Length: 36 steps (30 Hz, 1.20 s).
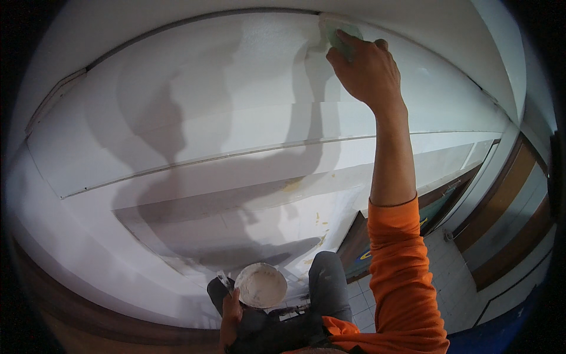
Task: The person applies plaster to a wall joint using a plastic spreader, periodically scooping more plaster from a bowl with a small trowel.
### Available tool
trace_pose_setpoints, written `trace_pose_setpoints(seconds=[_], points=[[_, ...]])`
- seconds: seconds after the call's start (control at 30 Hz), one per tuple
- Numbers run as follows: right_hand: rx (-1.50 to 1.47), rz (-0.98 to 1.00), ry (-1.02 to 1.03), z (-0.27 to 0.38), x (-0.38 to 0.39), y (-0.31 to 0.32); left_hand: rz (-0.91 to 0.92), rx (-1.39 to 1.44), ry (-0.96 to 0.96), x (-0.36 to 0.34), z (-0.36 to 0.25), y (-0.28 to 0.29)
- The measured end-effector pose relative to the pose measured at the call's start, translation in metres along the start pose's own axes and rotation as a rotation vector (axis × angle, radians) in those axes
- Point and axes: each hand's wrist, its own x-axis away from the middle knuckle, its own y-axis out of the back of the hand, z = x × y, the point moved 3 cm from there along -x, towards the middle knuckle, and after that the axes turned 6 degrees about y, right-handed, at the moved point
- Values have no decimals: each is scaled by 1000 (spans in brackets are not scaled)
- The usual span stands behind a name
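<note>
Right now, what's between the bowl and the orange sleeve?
Between the bowl and orange sleeve, the head view shows a grey knee and pale floor tiles.

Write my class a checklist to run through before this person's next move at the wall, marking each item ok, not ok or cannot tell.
1. Pale green tool gripped by the right hand: ok.
2. Tool up at the wall's top edge: ok.
3. Dark line along that edge covered: not ok; it shows left of the tool.
4. Bowl supplied: ok; whitish paste is in it.
5. Left hand firmly holding the bowl: cannot tell; it is at the left side, but its hold underneath is hidden.
6. Feet securely placed: cannot tell; they are out of sight.
</note>
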Motion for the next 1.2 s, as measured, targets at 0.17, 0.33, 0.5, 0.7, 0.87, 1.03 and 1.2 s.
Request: trace_pose_setpoints(seconds=[0.17,0.33,0.5,0.7,0.87,1.03,1.2], points=[[-157,55,-50,4,18,21,-85,-232,-283,-5,1,10],[-265,-146,-163,-16,25,15,20,-223,-235,-3,-3,6],[-156,-291,-101,-31,21,-8,-11,107,11,11,-20,-3],[-106,-315,-96,-28,16,-22,-19,96,-74,14,-19,-2],[-140,-188,-63,-19,23,-9,-71,-362,-456,12,-18,8],[-156,-278,55,-2,10,3,13,473,414,-1,0,-6],[-16,-128,1,3,9,9,100,-43,-93,-35,66,9]])
